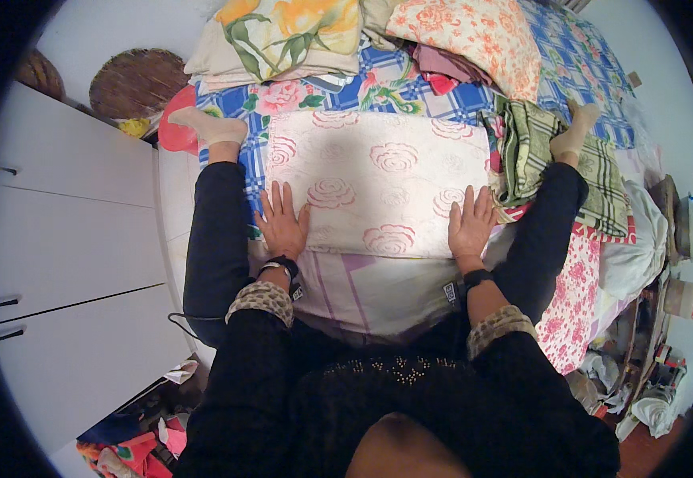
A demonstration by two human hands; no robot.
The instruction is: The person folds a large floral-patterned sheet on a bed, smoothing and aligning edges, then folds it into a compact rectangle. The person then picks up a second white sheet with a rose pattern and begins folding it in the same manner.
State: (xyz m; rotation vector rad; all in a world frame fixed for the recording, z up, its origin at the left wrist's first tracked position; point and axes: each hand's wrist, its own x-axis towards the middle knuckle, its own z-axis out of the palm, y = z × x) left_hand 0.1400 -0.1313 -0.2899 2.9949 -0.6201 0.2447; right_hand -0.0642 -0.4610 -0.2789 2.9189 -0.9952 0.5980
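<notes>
A folded white cloth with pink rose outlines (386,199), perhaps a towel or blanket, lies flat between my spread legs. My left hand (282,227) rests palm down on its near left edge, fingers stretched out and pointing away from me. At its near right edge my right hand (471,227) lies flat in the same way, fingers apart. Neither hand grips anything. Under the cloth's far side is a blue checked bedspread with flowers (378,76). Close to me, a pale sheet with purple stripes (362,291) shows below the cloth.
Beyond the cloth are a pillow with yellow flowers (282,36) and one with orange flowers (474,40). A folded green plaid cloth (526,147) lies by my right foot. White cabinets (67,223) stand left; cluttered shelves (649,319) stand right.
</notes>
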